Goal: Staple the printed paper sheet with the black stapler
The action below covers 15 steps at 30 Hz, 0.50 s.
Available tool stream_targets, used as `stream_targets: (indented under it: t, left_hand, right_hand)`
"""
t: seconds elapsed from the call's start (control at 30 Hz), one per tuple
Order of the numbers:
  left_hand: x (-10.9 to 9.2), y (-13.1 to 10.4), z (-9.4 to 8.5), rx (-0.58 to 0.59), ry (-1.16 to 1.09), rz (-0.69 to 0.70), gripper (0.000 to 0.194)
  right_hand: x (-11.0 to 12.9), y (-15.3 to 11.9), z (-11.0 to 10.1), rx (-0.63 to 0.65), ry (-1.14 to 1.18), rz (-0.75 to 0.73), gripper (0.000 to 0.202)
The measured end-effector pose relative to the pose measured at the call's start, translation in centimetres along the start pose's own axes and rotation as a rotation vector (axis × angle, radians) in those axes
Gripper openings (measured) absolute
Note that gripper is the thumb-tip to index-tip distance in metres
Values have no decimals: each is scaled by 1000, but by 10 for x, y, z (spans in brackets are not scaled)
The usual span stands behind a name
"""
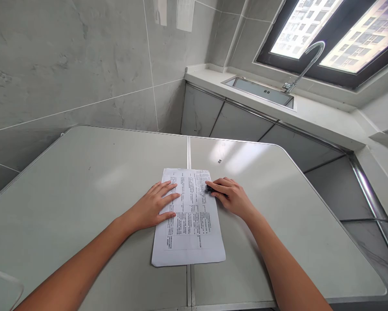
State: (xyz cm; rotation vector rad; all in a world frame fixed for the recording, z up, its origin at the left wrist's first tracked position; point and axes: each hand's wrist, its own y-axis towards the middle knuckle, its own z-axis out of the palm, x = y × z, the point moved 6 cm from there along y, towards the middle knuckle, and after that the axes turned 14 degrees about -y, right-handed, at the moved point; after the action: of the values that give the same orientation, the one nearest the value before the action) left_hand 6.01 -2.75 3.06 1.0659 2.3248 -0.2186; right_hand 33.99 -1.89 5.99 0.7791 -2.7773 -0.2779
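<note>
A stack of printed paper sheets lies on the table, its lines of text running up and down in my view. My left hand rests palm down across the left edge of the sheets, fingers spread flat. At the upper right edge of the paper, my right hand is closed around a small black stapler, whose front end meets the sheets. Most of the stapler is hidden under my fingers. Just beyond the paper, two tiny dark strips that look like staples lie on the table.
The pale folding table has a metal seam running down its middle, under the paper. Behind it are a grey tiled wall and a counter with a sink and a curved tap. A window is at the upper right.
</note>
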Motion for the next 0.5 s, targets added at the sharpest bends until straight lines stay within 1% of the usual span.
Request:
stream_targets:
  t: [0.13,0.27,0.4,0.5]
  left_hand:
    - [0,0,0,-4,-12,0,57]
    - [1,0,1,6,-12,-13,57]
    - [2,0,0,-10,-21,-4,57]
    - [1,0,-2,-18,-20,-2,57]
  right_hand:
    - [2,1,0,25,-50,6,35]
    - [9,3,2,50,-164,21,36]
    - [23,5,8,52,-289,4,40]
    - [26,4,7,34,-302,26,41]
